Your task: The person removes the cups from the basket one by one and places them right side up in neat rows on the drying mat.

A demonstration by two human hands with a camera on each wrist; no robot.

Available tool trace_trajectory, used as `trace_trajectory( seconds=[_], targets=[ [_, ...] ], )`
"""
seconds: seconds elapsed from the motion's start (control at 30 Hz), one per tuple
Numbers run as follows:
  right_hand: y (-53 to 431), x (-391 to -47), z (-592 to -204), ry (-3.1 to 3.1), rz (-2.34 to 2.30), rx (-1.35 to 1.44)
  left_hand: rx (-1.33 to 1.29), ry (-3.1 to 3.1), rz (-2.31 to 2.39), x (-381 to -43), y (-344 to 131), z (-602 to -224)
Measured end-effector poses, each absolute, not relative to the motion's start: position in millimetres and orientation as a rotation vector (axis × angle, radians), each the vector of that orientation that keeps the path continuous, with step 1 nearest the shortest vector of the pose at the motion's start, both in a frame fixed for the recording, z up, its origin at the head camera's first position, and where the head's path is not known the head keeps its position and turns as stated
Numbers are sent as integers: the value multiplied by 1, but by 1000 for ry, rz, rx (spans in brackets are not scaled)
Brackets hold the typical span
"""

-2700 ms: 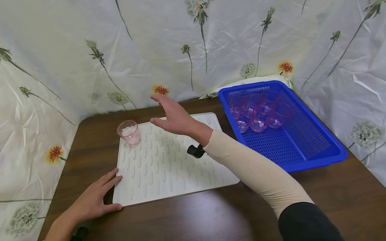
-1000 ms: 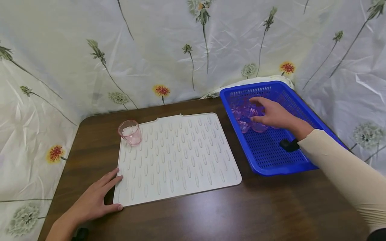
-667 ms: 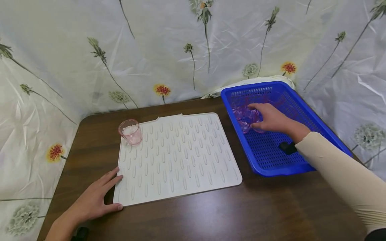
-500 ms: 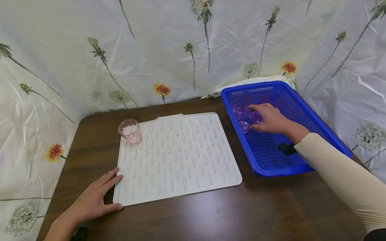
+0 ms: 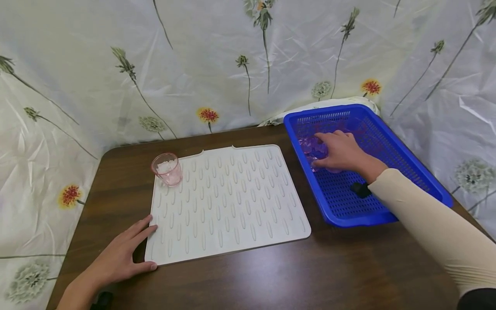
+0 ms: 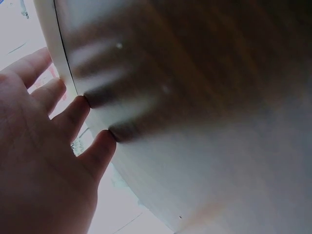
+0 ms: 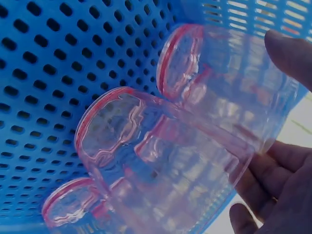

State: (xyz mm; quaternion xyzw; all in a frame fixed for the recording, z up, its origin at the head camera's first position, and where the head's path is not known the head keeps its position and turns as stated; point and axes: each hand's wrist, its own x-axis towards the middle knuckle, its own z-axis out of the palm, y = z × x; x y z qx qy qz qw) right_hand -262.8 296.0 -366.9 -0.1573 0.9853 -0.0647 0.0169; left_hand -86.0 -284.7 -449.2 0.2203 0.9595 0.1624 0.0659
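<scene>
In the head view my left hand (image 5: pixel 120 254) rests with straight fingers at the left edge of the white ridged mat (image 5: pixel 228 202). The left wrist view shows its fingertips (image 6: pixel 105 141) against the mat's edge and the tabletop. My right hand (image 5: pixel 342 153) is down inside the blue basket (image 5: pixel 350 209). Seen from the right wrist, its thumb and fingers lie on either side of a clear pink glass (image 7: pixel 229 87), gripping it near the rim. Another pink glass (image 7: pixel 165 165) stands right beside it. On the mat's far left corner is a pink glass (image 5: pixel 168 171) with white pieces inside.
The dark wooden table (image 5: pixel 248 280) carries mat and basket. A third pink glass (image 7: pixel 73 204) is in the basket. A flower-printed sheet (image 5: pixel 217 64) hangs behind the table and at both sides.
My right hand has gone from above the mat across to the basket and down among the glasses, then shifted slightly left. My left hand and the glass on the mat have stayed put.
</scene>
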Motion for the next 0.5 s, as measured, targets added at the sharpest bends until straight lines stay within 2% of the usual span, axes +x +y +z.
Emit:
trace_trajectory(
  seconds=[0.5],
  targets=[
    [297, -266, -368, 2948, -407, -425, 643, 2883, 480, -87, -285, -450]
  ],
)
